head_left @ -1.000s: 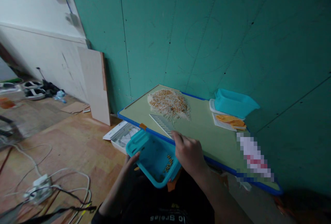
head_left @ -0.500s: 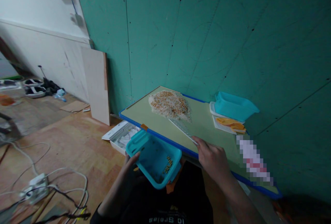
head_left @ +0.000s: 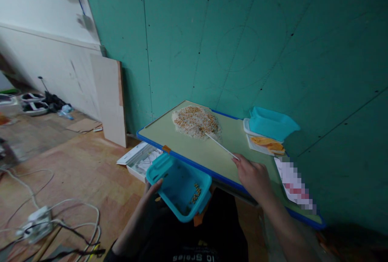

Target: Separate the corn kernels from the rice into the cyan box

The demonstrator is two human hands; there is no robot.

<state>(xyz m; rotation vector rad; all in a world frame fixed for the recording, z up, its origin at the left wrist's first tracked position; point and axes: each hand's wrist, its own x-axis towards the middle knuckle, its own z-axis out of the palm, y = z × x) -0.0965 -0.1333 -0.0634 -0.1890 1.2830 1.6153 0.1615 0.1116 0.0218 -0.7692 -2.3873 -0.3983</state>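
The right hand is up over the near side of the table. Its arm comes in from the near right and slants up to the left. The fingers are curled closed around the near end of a thin white tool, with the knuckles up. The tool points across the table, and its far tip is at the near edge of a pile of pale grains and yellow beans on the table's left part.

The left hand is just in front of the table's near edge. Its thumb presses on the rim of a blue box, and it has hold of the box's left side. I can't tell how the other fingers bend, because they are hidden. The box sits lower than the tabletop, open side up, with a few beans in it.

A second blue box is on the table's far right part.
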